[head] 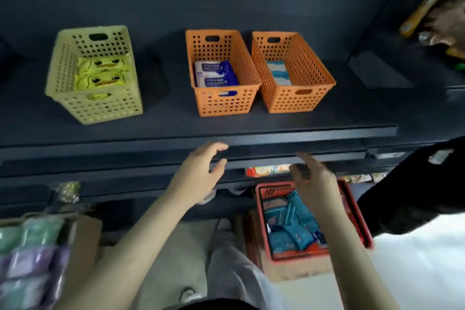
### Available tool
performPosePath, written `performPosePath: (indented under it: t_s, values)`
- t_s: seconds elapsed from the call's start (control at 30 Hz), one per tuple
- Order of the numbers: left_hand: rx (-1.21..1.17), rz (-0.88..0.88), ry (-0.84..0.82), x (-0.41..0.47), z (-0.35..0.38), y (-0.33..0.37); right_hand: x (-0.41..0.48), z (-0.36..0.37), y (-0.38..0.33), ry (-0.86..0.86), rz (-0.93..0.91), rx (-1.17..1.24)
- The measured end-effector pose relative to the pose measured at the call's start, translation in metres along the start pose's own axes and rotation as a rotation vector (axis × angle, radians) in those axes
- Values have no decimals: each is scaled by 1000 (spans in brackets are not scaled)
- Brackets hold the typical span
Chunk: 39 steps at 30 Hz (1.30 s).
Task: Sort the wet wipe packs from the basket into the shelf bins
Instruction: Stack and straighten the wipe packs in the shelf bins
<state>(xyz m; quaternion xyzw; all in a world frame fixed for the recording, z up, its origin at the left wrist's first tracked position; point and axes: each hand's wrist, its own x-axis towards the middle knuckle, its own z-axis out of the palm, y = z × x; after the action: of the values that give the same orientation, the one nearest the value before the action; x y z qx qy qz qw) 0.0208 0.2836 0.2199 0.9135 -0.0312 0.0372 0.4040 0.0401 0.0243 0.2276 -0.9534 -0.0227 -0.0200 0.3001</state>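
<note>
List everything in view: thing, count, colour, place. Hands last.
shelf: one, dark blue, across the middle
pale yellow bin: one, pale yellow, left on the shelf
duck packs: at least two, yellow, in the pale yellow bin
left orange bin: one, orange, mid shelf
blue-and-white packs: at least two, in the left orange bin
right orange bin: one, orange, beside it
light blue pack: one visible, in the right orange bin
red basket: one, red, below the shelf, right
teal packs: several, teal, in the red basket
wrapped goods: blurred, green and purple, lower left
left hand: open, empty, at the shelf edge
right hand: open, empty, above the red basket
</note>
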Motion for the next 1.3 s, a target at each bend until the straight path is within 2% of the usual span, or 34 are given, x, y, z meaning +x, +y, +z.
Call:
performPosePath:
  t_s: [0.1,0.23,0.43,0.5,0.57,0.7,0.9,1.13,1.3]
  values:
    - [-4,-106,-61,-45,30,-17,-52,18,25,-129,137,-26]
    - [20,-198,-155,-73,73,-32,-93,33,73,-209,289,-64]
    - [-5,-329,-381,-68,165,-17,-95,35,169,-213,517,40]
    - [-91,-422,-433,-60,200,-5,-84,35,209,-248,576,71]
    - [-178,-535,-431,-49,236,9,-73,33,248,-274,633,113]
    - [-243,-635,-456,-39,307,14,-42,28,304,-325,662,127]
    - [-182,-788,-468,-31,413,-40,-8,72,393,-479,666,74]
    - [-144,-825,-353,32,488,-104,15,179,449,-696,622,114]
    - [-15,-726,-192,68,519,-140,25,226,458,-794,608,37]
